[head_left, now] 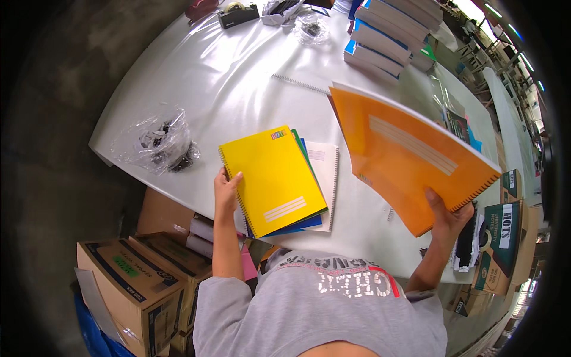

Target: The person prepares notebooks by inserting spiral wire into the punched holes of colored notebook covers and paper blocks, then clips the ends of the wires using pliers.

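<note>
My left hand (226, 190) grips the spiral edge of a yellow notebook (270, 184), its thumb on the cover. Beneath it, green and blue covers stick out, and a white spiral notebook (324, 178) shows on the right side of the pile. On the right, my right hand (449, 215) holds an orange spiral notebook (410, 154) by its coiled edge, thumb on the cover. The orange notebook is raised and tilted above the table. Partly hidden behind it lies another spiral-bound edge (300, 83).
A clear plastic bag with black coils (163, 143) lies at the table's left. At the back are a tape dispenser (238, 15), another plastic bag (310, 28) and a tall stack of books (380, 50). Cardboard boxes (134, 279) stand lower left; more boxes (499, 250) are at right.
</note>
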A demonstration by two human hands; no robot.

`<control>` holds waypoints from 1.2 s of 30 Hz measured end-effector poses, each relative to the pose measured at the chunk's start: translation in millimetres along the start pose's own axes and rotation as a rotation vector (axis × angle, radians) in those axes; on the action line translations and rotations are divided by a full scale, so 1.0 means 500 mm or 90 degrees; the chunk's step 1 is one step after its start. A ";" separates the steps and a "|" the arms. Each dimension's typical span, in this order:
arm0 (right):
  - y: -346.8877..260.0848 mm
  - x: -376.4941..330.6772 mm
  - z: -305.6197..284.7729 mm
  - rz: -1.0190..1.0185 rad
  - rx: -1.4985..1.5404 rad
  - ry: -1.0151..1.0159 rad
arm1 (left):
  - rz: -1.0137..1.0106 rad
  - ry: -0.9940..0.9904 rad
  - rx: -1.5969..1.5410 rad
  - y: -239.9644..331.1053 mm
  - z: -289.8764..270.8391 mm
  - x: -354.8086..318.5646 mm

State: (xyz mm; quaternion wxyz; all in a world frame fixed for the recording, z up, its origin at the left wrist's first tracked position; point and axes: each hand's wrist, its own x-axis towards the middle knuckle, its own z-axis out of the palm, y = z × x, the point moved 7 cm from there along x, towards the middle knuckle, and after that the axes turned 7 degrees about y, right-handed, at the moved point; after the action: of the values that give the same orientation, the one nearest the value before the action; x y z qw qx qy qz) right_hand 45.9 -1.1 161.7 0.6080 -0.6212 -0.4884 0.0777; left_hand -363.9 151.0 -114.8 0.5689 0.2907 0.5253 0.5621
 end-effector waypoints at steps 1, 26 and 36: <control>-0.008 0.006 -0.001 -0.013 0.001 -0.006 | 0.025 0.002 0.041 0.031 0.009 -0.016; 0.385 -0.058 0.087 0.245 0.563 -0.015 | 0.259 0.108 -0.105 0.390 -0.137 -0.150; 0.212 0.033 0.023 0.328 0.772 -0.019 | 0.242 0.189 0.322 0.125 -0.075 -0.074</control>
State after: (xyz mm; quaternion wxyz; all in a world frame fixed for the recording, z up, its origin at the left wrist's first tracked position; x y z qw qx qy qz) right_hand 100.7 41.2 78.7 0.8054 -0.2645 -0.2019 0.4906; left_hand -412.8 118.8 -57.9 0.2811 0.4299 0.6613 0.5466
